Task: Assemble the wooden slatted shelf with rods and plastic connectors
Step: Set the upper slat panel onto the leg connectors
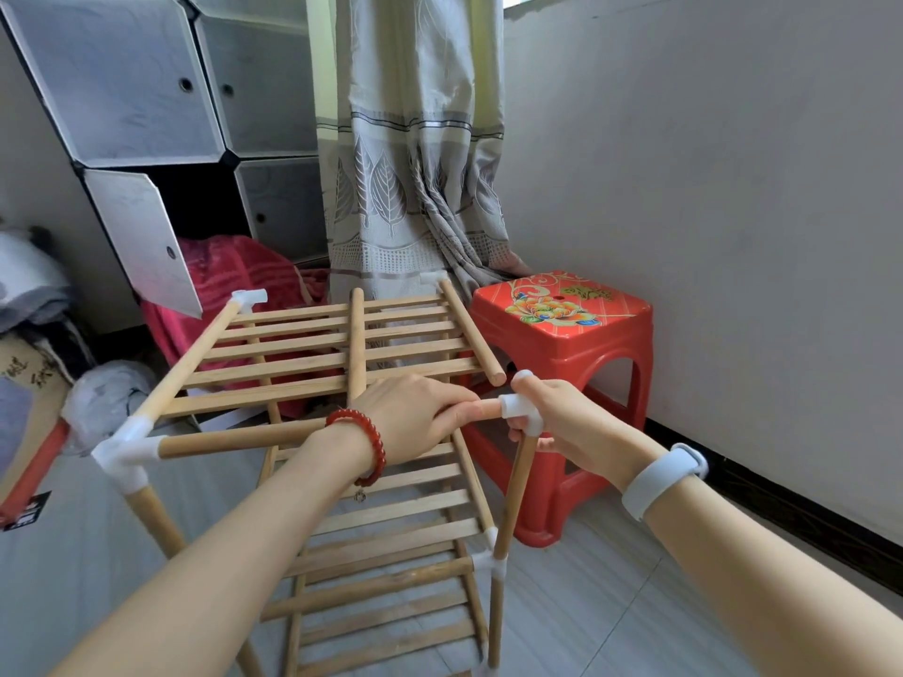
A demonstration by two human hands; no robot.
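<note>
Both forearms reach in: left hand [410, 417] grips the front rod [234, 439], right hand [552, 422] clutches the white connector [520, 408] atop the upright rod [515, 486]. Side rod [471, 332] sits loose nearby, so pushing crooked could pop that corner apart, imo.

1. Corner of a home, likely a bedroom.
2. Leaf-patterned curtain [410, 153] hanging to a grey tiled floor [611, 603].
3. Plastic cube wardrobe [161, 90] at left, red blanket [234, 280] spilling out.
4. Red plastic stool [576, 334] against a plain white wall [708, 188].
</note>
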